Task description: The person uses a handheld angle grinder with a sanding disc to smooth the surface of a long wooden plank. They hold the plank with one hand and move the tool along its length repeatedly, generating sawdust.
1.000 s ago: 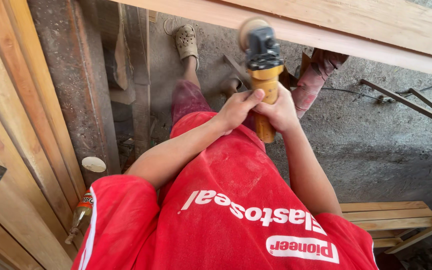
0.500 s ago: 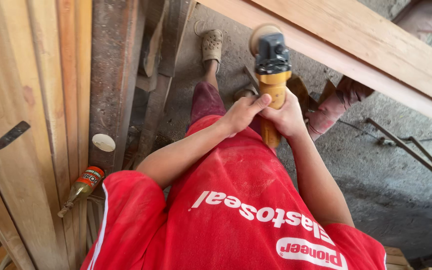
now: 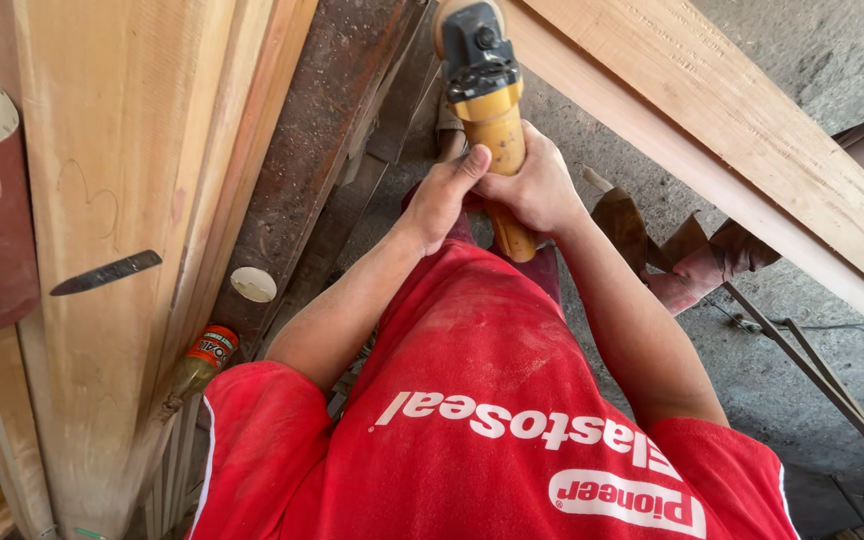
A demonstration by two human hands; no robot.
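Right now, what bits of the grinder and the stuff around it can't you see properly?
Head view only:
- Grinder: its disc is cut off by the top edge.
- Its yellow handle: wrapped by the left hand and right hand.
- Bottle: lower part hidden behind the wooden board.
- The person's feet: hidden by the arms and the red shirt.

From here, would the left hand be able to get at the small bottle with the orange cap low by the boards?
Probably yes, but not right away: the left hand is wrapped on the yellow grinder. The bottle lies uncovered beside the left elbow, against the wooden boards.
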